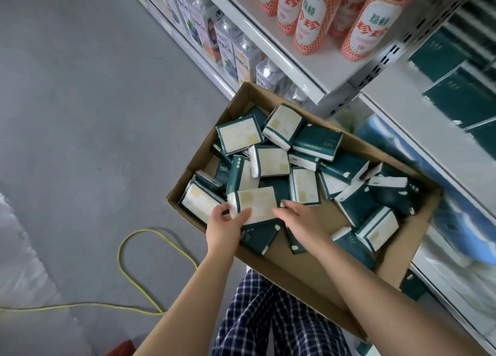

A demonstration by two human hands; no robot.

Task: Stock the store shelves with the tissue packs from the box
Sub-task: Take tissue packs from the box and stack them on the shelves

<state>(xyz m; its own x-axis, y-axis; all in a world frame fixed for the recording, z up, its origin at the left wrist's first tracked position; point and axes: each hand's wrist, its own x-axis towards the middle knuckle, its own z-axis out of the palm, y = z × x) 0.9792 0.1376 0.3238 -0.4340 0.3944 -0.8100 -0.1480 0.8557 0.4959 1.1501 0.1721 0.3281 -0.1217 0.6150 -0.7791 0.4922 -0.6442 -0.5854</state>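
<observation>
Head view: a cardboard box [328, 213] fills the centre, holding a loose jumble of green and white tissue packs [271, 162]; its floor is bare toward 6 o'clock. At the box's 8 o'clock edge the left hand [225, 228] grips one white-faced pack [256, 204], thumb on top. The right hand [299, 217], fingers nearly straight, touches that pack's 3 o'clock edge. More green packs [456, 92] lie on a shelf [416, 114] at 2 o'clock.

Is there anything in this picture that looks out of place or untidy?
Yes. The tissue packs lie jumbled in the cardboard box, tilted every way. A yellow cable loops loose across the floor near the person's legs, a possible trip risk.
</observation>
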